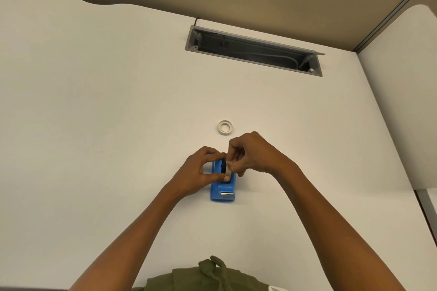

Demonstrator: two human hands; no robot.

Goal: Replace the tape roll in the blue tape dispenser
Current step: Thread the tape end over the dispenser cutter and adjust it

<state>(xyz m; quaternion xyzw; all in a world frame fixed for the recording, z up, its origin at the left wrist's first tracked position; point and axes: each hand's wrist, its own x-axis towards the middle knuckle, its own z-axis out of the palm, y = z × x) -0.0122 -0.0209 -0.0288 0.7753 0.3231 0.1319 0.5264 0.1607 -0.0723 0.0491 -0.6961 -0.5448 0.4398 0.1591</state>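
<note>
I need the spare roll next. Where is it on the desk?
The white tape roll lies flat on the desk, just beyond the hands and the blue dispenser, nearer than the cable slot.

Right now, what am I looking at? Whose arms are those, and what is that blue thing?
There is one picture, taken by a camera worn on a person's head, looking down at a white desk. The arms belong to that person. The blue thing is a tape dispenser. The left hand and right hand both pinch a tape roll sitting at its middle. A second, whitish ring lies flat on the desk just beyond the hands. Further back is an open grey slot with cables inside.
</note>
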